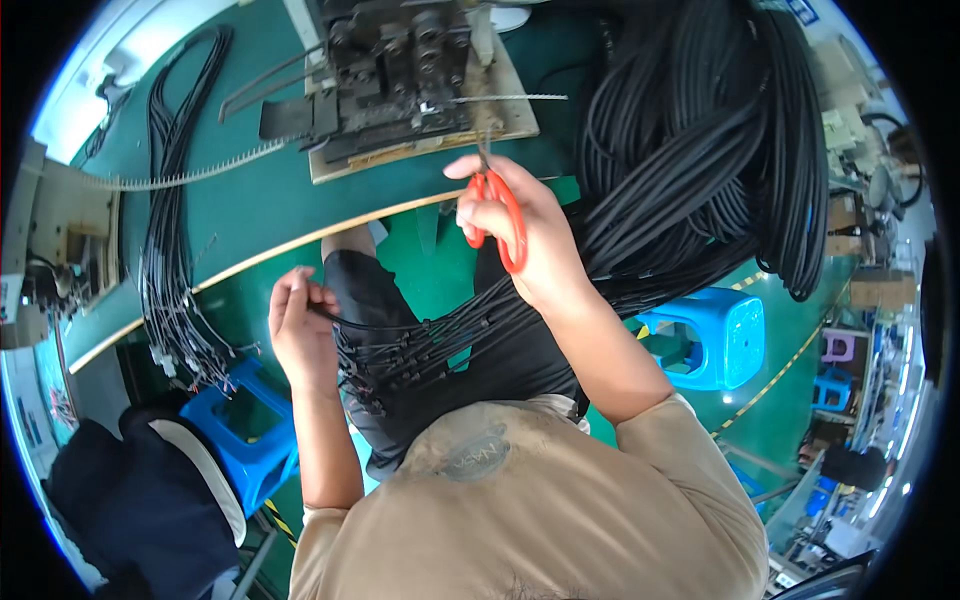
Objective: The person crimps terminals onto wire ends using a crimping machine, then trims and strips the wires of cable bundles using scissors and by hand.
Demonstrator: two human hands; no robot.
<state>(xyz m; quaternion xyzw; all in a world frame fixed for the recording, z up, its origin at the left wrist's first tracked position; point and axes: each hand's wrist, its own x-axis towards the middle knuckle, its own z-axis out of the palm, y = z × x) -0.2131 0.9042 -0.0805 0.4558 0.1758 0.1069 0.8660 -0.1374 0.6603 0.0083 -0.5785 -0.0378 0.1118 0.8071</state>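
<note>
My right hand [535, 235] grips a pair of scissors [512, 225] by their red handles, the blades pointing away from me toward the machine. At the left, my left hand [303, 325] is closed, with the end of a black cable [365, 327] pinched at its fingers. That cable runs right into a bunch of black cables [450, 345] lying across my lap, whose ends carry small dark connectors. The bunch joins a large heap of black cables [680, 150] on the bench to the right.
A black metal press machine [400, 70] on a wooden base stands on the green bench [270, 215]. A metal terminal strip [190, 177] leads into it from the left. Another cable bundle [165, 200] hangs over the bench edge. Blue stools [735, 340] stand either side of me.
</note>
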